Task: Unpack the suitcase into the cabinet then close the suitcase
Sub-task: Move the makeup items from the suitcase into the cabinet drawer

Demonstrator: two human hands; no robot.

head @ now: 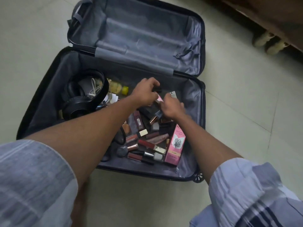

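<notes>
A dark suitcase (49,89) lies open on the tiled floor, its grey-lined lid (144,35) flat at the far side. The near half holds several cosmetics: lipsticks and gloss tubes (144,143), a pink BB cream box (176,143), black headphones (77,105), a white cable (95,87) and a yellow-capped bottle (118,89). My left hand (146,92) is curled round small dark items. My right hand (172,106) grips a pink tube (158,99) and a dark tube with a rose-gold cap (155,117), just beside the left hand.
Wooden furniture (270,18) stands at the top right with pale footwear (268,42) under its edge. Tiled floor (237,104) surrounds the suitcase. A suitcase wheel (198,176) shows at the near right corner.
</notes>
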